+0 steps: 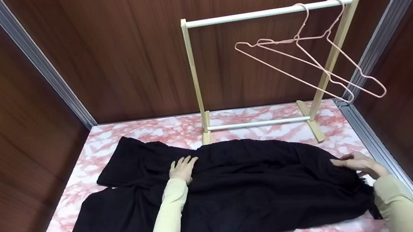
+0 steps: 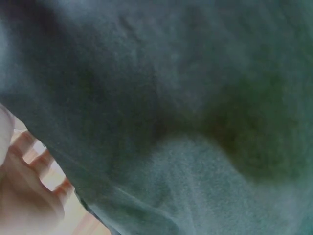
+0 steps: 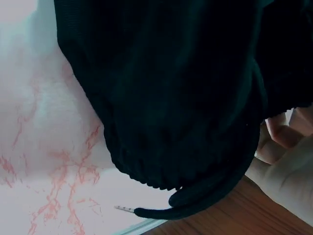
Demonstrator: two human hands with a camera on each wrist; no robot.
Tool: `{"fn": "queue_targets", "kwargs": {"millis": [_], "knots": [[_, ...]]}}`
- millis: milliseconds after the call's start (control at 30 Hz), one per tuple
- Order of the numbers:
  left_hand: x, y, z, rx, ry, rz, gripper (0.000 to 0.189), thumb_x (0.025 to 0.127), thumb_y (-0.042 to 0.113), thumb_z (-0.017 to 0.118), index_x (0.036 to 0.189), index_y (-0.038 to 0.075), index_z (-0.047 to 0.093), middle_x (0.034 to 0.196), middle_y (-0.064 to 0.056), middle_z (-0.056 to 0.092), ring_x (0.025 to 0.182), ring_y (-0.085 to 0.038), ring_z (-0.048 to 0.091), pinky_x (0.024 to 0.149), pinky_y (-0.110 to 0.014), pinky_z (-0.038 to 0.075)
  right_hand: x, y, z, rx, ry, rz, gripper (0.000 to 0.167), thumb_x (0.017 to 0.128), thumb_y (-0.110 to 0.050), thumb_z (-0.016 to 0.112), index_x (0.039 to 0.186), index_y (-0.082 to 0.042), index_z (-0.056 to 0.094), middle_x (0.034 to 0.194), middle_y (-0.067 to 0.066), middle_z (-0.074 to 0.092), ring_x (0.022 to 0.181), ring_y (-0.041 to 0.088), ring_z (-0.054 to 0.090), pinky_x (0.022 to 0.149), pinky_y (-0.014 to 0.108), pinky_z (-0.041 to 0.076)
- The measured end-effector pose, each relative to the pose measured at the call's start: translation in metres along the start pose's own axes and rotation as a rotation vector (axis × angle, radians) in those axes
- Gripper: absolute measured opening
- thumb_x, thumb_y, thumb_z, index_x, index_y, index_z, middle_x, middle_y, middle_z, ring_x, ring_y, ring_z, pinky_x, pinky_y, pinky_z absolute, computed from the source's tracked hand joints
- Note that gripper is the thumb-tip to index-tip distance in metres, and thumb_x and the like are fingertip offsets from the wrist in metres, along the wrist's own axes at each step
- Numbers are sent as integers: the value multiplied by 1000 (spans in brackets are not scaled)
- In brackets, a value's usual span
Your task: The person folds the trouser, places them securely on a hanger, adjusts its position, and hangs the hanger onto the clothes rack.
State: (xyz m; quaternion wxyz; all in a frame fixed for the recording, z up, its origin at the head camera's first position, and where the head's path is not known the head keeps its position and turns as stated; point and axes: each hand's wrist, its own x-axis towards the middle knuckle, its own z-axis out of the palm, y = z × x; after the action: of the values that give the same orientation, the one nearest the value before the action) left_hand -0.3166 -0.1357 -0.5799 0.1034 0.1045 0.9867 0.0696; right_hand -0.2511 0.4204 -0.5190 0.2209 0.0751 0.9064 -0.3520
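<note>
A pair of black drawstring trousers (image 1: 261, 187) lies spread across the table, its legs to the left and its gathered waist to the right. My left hand (image 1: 183, 169) rests on the upper leg with fingers extended. In the left wrist view, dark cloth (image 2: 146, 98) fills most of the picture and partly covers the left fingers. At the waist end, my right hand (image 1: 359, 162) grips the trousers' far edge, thumb on top. The right wrist view shows its fingers (image 3: 283, 134) bent behind the waistband, partly hidden. A drawstring (image 3: 205, 208) with a metal tip hangs from the waistband.
Behind the trousers stands a rack (image 1: 242, 17) of wood and white rods. Two pink hangers (image 1: 283, 72) hang at its right end. The table (image 1: 91, 160) has a pink marbled top, with brown wood-grain panels (image 1: 138, 61) on three sides.
</note>
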Motion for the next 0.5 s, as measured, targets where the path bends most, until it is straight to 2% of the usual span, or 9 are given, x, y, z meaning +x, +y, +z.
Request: {"fn": "queue_targets", "kwargs": {"millis": [67, 167, 267, 367, 500], "knots": [[-1, 0, 0, 1, -2, -1, 80, 81, 2, 78, 151, 23, 43, 160, -6, 42, 149, -32, 37, 122, -58, 28, 1, 0, 1, -1, 30, -51, 57, 94, -39, 62, 113, 14, 56, 100, 19, 65, 92, 19, 60, 74, 26, 49], [-2, 1, -1, 2, -2, -1, 80, 82, 2, 78, 151, 24, 43, 160, -6, 42, 149, -32, 37, 121, -58, 28, 4, 1, 4, -7, 112, -167, 29, 90, -22, 66, 90, 6, 59, 81, -5, 56, 78, 6, 50, 70, 21, 42], [-3, 2, -1, 5, 18, 3, 80, 82, 2, 78, 150, 24, 43, 156, -8, 45, 144, -33, 41, 119, -61, 31, 5, 2, 7, 8, 199, -278, 21, 87, -13, 68, 89, 7, 62, 80, -9, 56, 75, -1, 48, 69, 18, 40], [-4, 2, -2, 10, 70, 10, 79, 80, 1, 79, 148, 24, 46, 147, -10, 51, 136, -35, 47, 112, -61, 37, 4, 0, 8, 68, 286, -339, 21, 86, -9, 70, 93, 9, 64, 81, -10, 60, 73, -4, 50, 69, 16, 42], [-6, 2, -2, 23, 138, 14, 73, 79, 1, 79, 143, 22, 50, 137, -12, 55, 128, -36, 52, 103, -59, 43, 5, -4, 8, 133, 392, -398, 17, 87, -5, 70, 92, 11, 66, 77, -15, 64, 69, -6, 53, 66, 14, 42]]}}
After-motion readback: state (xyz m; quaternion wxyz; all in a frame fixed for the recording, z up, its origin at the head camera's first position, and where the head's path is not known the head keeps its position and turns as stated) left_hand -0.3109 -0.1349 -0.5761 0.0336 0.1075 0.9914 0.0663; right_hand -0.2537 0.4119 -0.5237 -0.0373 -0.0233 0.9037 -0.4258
